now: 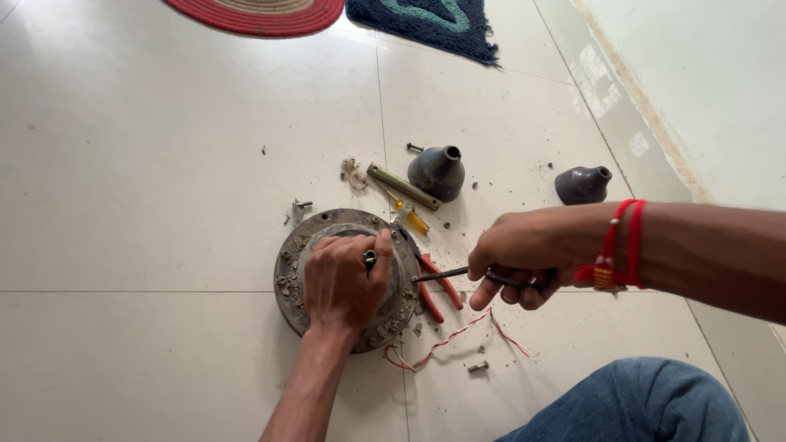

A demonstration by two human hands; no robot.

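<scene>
A round, dirty metal fan motor housing (304,237) lies flat on the tiled floor. My left hand (348,282), with a ring on one finger, presses down on its top and covers the middle. My right hand (516,258), red threads around its wrist, grips a dark-handled screwdriver (446,274) whose tip points left at the housing's right edge. Red-handled pliers (438,286) lie on the floor just under the screwdriver shaft, beside the housing.
Two dark cone-shaped fan cups (438,172) (583,184), a metal rod (401,186), a small yellow screwdriver (412,218), loose screws and debris lie beyond the housing. A red-white wire (458,336) trails near my blue-jeaned knee (639,401). Two rugs (426,20) lie at the far edge, a wall at right.
</scene>
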